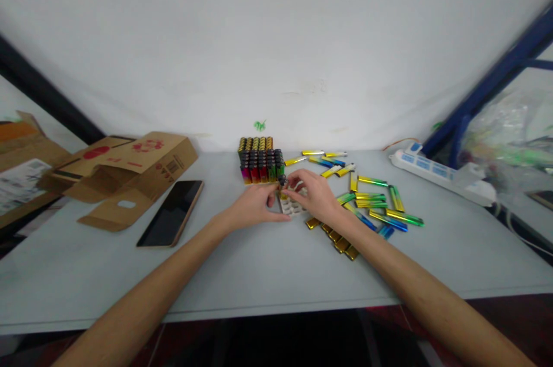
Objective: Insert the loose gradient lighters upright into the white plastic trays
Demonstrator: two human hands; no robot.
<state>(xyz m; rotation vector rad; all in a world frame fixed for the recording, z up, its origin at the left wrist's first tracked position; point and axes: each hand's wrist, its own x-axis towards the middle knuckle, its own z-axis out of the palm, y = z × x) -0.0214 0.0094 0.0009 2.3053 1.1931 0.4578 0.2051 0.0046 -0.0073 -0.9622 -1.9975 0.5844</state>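
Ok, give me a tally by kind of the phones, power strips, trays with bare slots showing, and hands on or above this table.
Phone: 1
Power strip: 1
Slotted tray: 1
Hands: 2, the left hand and the right hand
Total: 5

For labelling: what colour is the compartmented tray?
The compartmented tray looks off-white, in the head view.
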